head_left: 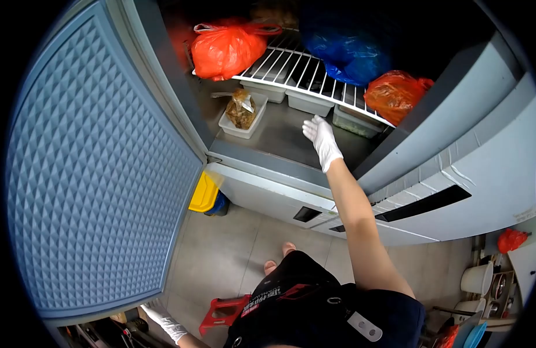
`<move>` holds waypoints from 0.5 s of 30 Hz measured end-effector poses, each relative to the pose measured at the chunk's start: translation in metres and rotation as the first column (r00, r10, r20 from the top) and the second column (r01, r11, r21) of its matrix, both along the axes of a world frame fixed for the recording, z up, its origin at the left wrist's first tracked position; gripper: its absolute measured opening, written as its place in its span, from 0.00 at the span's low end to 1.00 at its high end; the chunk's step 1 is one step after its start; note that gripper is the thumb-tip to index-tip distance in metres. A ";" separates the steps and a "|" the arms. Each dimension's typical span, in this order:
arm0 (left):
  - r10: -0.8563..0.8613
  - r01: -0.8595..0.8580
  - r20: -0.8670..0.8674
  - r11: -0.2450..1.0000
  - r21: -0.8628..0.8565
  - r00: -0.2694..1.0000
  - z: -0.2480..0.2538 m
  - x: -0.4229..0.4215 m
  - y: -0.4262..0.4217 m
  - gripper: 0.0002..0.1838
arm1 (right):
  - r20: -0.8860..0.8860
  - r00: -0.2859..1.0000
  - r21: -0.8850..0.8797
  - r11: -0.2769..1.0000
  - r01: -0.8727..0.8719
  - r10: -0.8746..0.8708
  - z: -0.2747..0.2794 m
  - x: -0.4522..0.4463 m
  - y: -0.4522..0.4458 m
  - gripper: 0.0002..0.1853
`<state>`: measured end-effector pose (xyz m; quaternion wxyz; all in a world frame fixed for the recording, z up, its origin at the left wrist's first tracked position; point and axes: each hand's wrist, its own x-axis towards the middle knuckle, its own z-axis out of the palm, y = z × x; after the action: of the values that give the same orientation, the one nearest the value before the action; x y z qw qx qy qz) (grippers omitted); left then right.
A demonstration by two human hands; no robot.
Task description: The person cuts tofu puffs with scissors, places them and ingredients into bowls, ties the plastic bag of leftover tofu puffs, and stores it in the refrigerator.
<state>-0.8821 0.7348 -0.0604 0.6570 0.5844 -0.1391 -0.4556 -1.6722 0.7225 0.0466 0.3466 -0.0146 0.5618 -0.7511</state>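
Observation:
My right hand (322,141), in a white glove, reaches into an open refrigerator with its fingers stretched out and nothing in them. It is over the metal bottom (285,133) of the compartment, just in front of several lidded plastic containers (310,103) under the wire shelf. To its left, a white tray (240,132) holds a knotted clear bag of brownish food (240,111). My left hand (165,323), also gloved, is low at the edge of the open blue refrigerator door (99,174); its fingertips are hard to make out there.
Red bags (228,52) and a blue bag (352,55) lie on the white wire shelf (291,72). A yellow-lidded bin (204,192) stands behind the door. On the floor is a red stool (222,313). Pots and basins (477,278) fill a rack at right.

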 end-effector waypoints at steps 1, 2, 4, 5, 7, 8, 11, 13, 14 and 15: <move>-0.007 0.007 0.009 1.000 -0.015 1.000 -0.001 0.004 -0.009 0.40 | 0.013 1.000 -0.004 1.000 0.020 -0.020 0.001 -0.017 -0.015 0.27; -0.055 0.053 -0.037 0.997 -0.059 0.998 -0.007 0.011 -0.019 0.39 | -0.001 0.998 -0.039 0.997 0.063 -0.063 0.001 -0.029 -0.028 0.27; 0.057 -0.057 0.013 0.998 0.018 0.998 0.016 -0.013 -0.022 0.36 | 0.023 0.991 -0.040 0.991 0.131 -0.130 -0.001 -0.052 -0.050 0.27; 0.129 -0.132 0.055 0.989 0.061 0.990 0.029 -0.032 -0.025 0.35 | 0.055 0.986 -0.025 0.987 0.161 -0.159 0.002 -0.066 -0.064 0.27; 0.138 -0.142 0.044 0.984 0.104 0.989 0.016 -0.031 -0.024 0.34 | 0.108 0.979 -0.129 0.974 0.184 -0.171 -0.019 -0.099 -0.084 0.24; 0.138 -0.142 0.042 0.982 0.126 0.990 0.009 -0.029 -0.022 0.34 | 0.124 0.976 -0.151 0.969 0.198 -0.180 -0.024 -0.110 -0.091 0.24; 0.063 -0.050 -0.058 0.979 0.198 0.996 -0.023 -0.028 -0.015 0.33 | 0.112 0.976 -0.184 0.961 0.204 -0.186 -0.023 -0.119 -0.095 0.23; 0.012 0.010 -0.090 0.970 0.244 0.996 -0.047 -0.038 -0.008 0.32 | 0.091 0.979 -0.196 0.961 0.196 -0.181 -0.019 -0.117 -0.091 0.22; -0.012 0.040 -0.105 0.963 0.267 0.994 -0.056 -0.045 -0.005 0.32 | 0.073 0.982 -0.203 0.962 0.185 -0.173 -0.016 -0.115 -0.091 0.22; 0.009 0.041 -0.177 0.961 0.275 0.984 -0.063 -0.056 -0.005 0.31 | 0.056 0.984 -0.209 0.962 0.175 -0.167 -0.013 -0.112 -0.090 0.22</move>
<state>-0.9382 0.7298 -0.1235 0.5745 0.6270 -0.0200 -0.5258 -1.7844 0.6320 0.0334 0.2873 0.0111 0.4707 -0.8341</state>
